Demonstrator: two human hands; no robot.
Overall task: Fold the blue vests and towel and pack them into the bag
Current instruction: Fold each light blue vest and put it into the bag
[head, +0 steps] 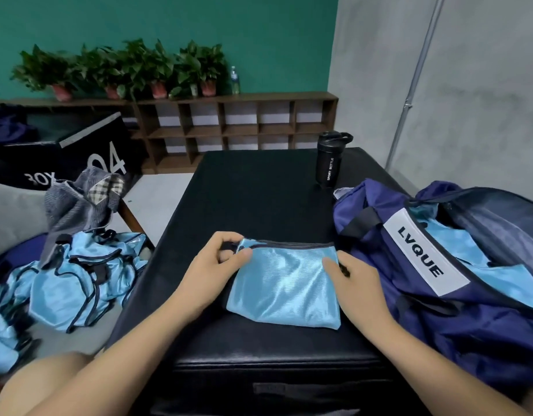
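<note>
— Squaring the vest (284, 283) on the bench (253, 190): left hand (217, 259) pinches its far-left corner, right hand (355, 280) grips the right edge, thumb on top. Advice?
— Keep both edges taut, press out the air, lift it flat so the fold holds. Slippery cloth, I judge.
— Bag (469, 310)?
— Just right of the vest, unzipped, blue cloth (457, 244) already inside; count unclear.
— Remaining?
— Pile (79, 280) of loose vests on the left, towel (76, 205) draped over it. Bottle (331, 160) stands at the bench's far end.
</note>
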